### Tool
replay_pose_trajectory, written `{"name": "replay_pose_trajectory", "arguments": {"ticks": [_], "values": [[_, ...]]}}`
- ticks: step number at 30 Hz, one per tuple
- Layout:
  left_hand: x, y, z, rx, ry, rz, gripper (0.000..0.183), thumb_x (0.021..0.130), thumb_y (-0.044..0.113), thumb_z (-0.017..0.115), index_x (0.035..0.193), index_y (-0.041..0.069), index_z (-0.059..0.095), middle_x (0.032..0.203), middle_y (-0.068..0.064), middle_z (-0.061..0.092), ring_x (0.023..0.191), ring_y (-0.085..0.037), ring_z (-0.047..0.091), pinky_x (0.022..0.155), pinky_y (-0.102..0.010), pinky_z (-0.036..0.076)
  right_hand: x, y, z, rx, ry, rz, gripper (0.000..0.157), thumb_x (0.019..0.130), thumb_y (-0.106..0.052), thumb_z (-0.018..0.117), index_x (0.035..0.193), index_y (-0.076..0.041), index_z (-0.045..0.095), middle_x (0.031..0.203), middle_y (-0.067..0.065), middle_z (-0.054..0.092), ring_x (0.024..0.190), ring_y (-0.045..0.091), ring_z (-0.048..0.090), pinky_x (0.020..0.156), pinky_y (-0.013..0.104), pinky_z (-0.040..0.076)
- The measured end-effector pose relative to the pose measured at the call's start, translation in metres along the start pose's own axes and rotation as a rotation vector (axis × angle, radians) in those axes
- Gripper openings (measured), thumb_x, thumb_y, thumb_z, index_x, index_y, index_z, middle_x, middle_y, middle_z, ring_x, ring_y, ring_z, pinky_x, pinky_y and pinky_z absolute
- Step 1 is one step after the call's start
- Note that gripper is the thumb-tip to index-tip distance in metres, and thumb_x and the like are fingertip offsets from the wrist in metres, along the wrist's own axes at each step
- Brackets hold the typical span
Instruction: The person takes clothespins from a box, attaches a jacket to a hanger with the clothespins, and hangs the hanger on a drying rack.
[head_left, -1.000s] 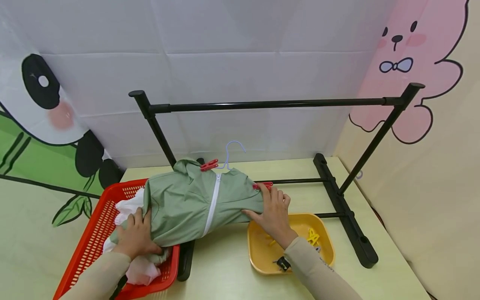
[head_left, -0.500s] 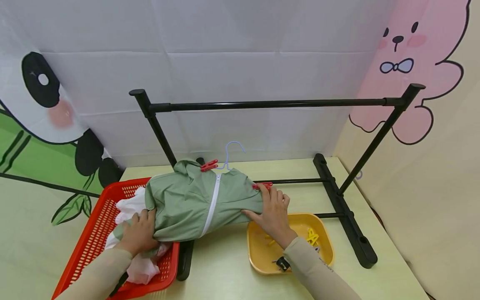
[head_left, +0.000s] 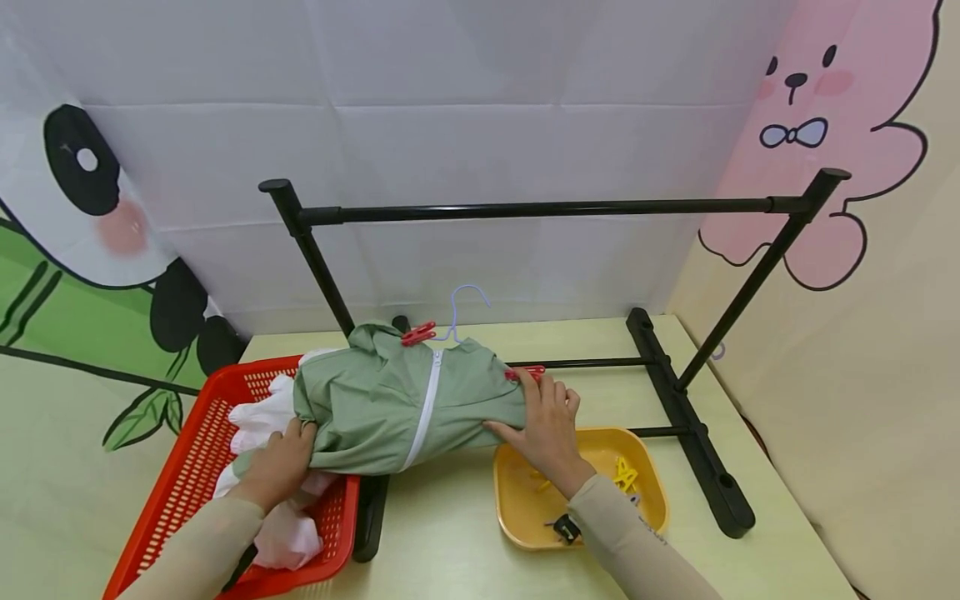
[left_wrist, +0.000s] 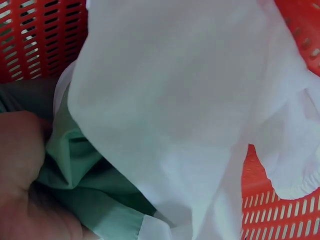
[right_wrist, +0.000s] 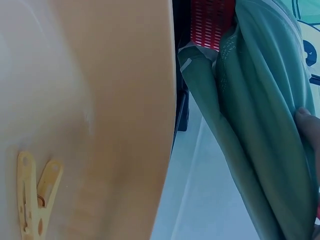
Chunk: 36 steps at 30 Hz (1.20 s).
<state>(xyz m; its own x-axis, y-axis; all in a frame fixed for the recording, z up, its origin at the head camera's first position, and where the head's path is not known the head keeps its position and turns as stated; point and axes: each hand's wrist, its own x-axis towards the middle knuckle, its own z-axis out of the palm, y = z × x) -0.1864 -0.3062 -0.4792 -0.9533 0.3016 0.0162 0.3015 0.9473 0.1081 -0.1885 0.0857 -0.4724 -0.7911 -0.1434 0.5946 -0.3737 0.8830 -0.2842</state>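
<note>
Shifted a little to the right since the first frame, my left hand (head_left: pixel 283 467) has carried the edge of the green jacket (head_left: pixel 375 408) with it, and the jacket's lower edge on that side sits higher; my right hand (head_left: pixel 551 425) has stayed where it was. My left fingers are clamped on the jacket's edge over the basket (head_left: pixel 347 525) — the cloth bunches between them. My right fingers grip the jacket's other end, thumb pressed on the front, index finger up against a red clip (head_left: pixel 525 372).

Between my hands the jacket lies tilted, one end over the basket and the other near the tray (head_left: pixel 517 508), white zip facing up. A hanger (head_left: pixel 454 315) shows its hook above the neck, and a second clip (head_left: pixel 417 333) is fixed just beside it.

White clothes (head_left: pixel 258 421) and a pink cloth (head_left: pixel 288 537) lie in the basket. Yellow clips (head_left: pixel 625 475) and a black piece (head_left: pixel 566 528) rest in the tray — both containers stand on the counter (head_left: pixel 442 533). Over it all spans the bar (head_left: pixel 540 208) of a black rack (head_left: pixel 690 421).
</note>
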Motion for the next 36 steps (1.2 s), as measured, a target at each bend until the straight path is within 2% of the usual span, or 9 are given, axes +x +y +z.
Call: {"name": "replay_pose_trajectory", "arguments": {"ticks": [5,11,19,22,30,36], "values": [[0.001,-0.001,-0.004,-0.014,0.017,0.021,0.035,0.082,-0.005,0.067,0.112,-0.006,0.049,0.103,-0.024,0.047,0.075,-0.038,0.05,0.049,-0.054,0.048,0.0,0.002,0.0,-0.003,0.018,-0.008,0.093,0.067,-0.056,0.087,0.136,-0.008,0.046,0.1,0.013,0.046,0.084,0.03,0.041,0.078,0.047,0.025],[0.006,-0.002,-0.01,0.011,0.082,0.045,0.025,0.087,-0.002,0.062,0.112,-0.004,0.055,0.102,-0.022,0.05,0.071,-0.035,0.047,0.051,-0.051,0.048,0.002,0.004,-0.001,0.005,0.036,-0.013,0.095,0.066,-0.055,0.087,0.136,-0.006,0.046,0.098,0.014,0.046,0.083,0.03,0.041,0.077,0.047,0.025],[0.01,-0.003,-0.013,0.021,0.175,0.05,0.032,0.072,0.0,0.063,0.104,-0.003,0.06,0.101,-0.022,0.052,0.073,-0.038,0.047,0.054,-0.053,0.047,0.002,0.006,-0.003,-0.006,0.027,0.005,0.093,0.067,-0.056,0.086,0.136,-0.006,0.046,0.097,0.014,0.046,0.082,0.03,0.04,0.078,0.048,0.026],[0.01,-0.002,-0.014,0.028,0.203,0.053,0.032,0.07,0.0,0.062,0.101,-0.002,0.061,0.099,-0.021,0.053,0.073,-0.038,0.046,0.054,-0.053,0.047,0.002,0.007,-0.003,-0.014,0.03,0.006,0.093,0.067,-0.056,0.086,0.136,-0.007,0.046,0.096,0.014,0.045,0.081,0.029,0.039,0.077,0.048,0.025],[0.008,0.002,-0.02,0.043,0.257,0.056,0.023,0.073,0.004,0.061,0.095,-0.002,0.064,0.095,-0.02,0.056,0.076,-0.038,0.048,0.063,-0.053,0.048,0.002,0.009,-0.003,-0.012,0.014,0.025,0.092,0.068,-0.058,0.084,0.136,-0.007,0.047,0.097,0.013,0.045,0.082,0.029,0.04,0.077,0.048,0.026],[0.01,0.008,-0.024,0.053,0.317,0.074,0.017,0.076,0.009,0.061,0.088,-0.002,0.065,0.09,-0.019,0.058,0.075,-0.036,0.049,0.069,-0.049,0.045,0.002,0.01,-0.003,0.0,0.005,0.033,0.091,0.069,-0.057,0.084,0.136,-0.008,0.045,0.098,0.014,0.046,0.084,0.03,0.041,0.079,0.048,0.026]]}}
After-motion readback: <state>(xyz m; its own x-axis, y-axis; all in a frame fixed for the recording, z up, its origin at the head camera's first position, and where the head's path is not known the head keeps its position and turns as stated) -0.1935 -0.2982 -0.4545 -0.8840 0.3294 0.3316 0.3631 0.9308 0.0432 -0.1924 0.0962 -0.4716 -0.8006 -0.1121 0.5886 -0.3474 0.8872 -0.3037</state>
